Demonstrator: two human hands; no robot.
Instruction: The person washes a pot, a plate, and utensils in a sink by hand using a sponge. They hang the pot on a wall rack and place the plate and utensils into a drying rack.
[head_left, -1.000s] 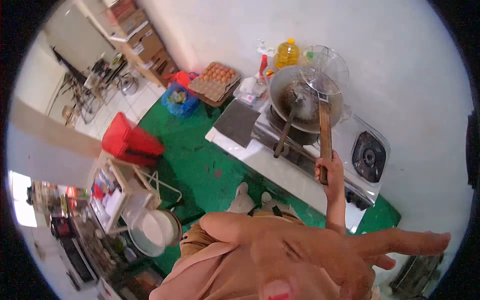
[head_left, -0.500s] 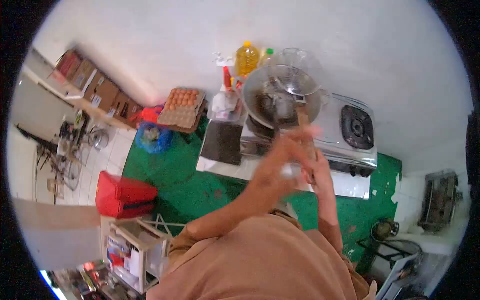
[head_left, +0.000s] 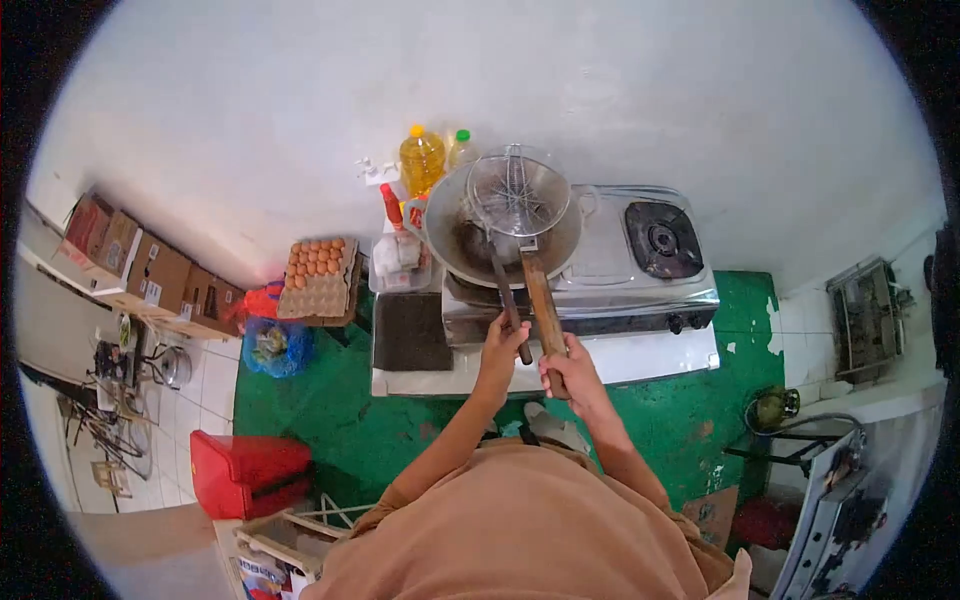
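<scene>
A large grey wok sits on the left side of the gas stove. Over its far part, the round wire skimmer is held up with its mesh basket above the wok's rim. My right hand is wrapped round the lower end of the skimmer's wooden handle. In my left hand is the dark handle of a long-handled turner, which slants down into the wok. The turner's head is hard to make out inside the wok. Both handles run almost side by side.
The stove has a bare burner at right. Left of the wok stand an oil bottle, a red-capped sauce bottle and a plastic container. Eggs sit in a tray. A red box stands on the green floor.
My left hand, blurred near the skimmer's handle before, now grips the turner's handle. My right hand still holds the skimmer. The whole view has shifted, placing the stove further left.
</scene>
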